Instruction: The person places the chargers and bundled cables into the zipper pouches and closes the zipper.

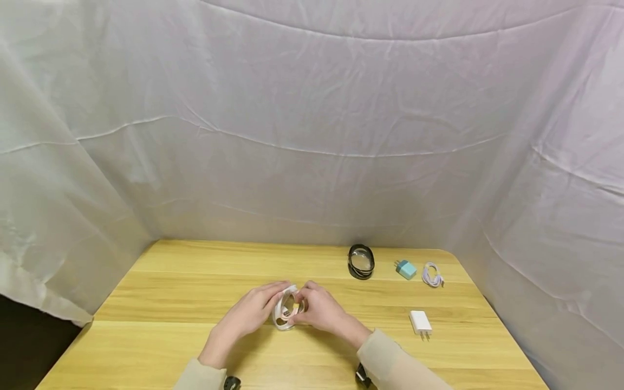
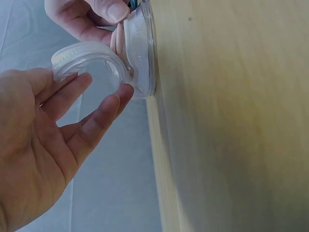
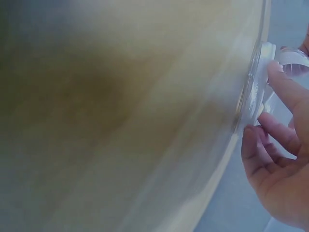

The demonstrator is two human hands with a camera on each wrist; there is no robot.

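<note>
Both hands meet at the middle of the wooden table (image 1: 161, 303) around a small clear round case (image 1: 286, 310). In the left wrist view the case base (image 2: 143, 53) stands on edge against the table, and its clear lid (image 2: 89, 63) is swung open. My left hand (image 1: 251, 313) holds the lid, with its fingertips (image 2: 116, 102) against the rim. My right hand (image 1: 322, 310) pinches the base, thumb (image 2: 113, 10) on top and fingers (image 3: 270, 135) behind the rim of the case (image 3: 256, 92). Something whitish shows inside the base; I cannot tell what it is.
At the back right of the table lie a black ring-shaped coil (image 1: 361, 261), a small teal charger (image 1: 406, 268) and a coiled white cable (image 1: 432, 274). A white plug adapter (image 1: 420, 322) lies nearer, to the right of my hands. White cloth hangs round the table's back and sides.
</note>
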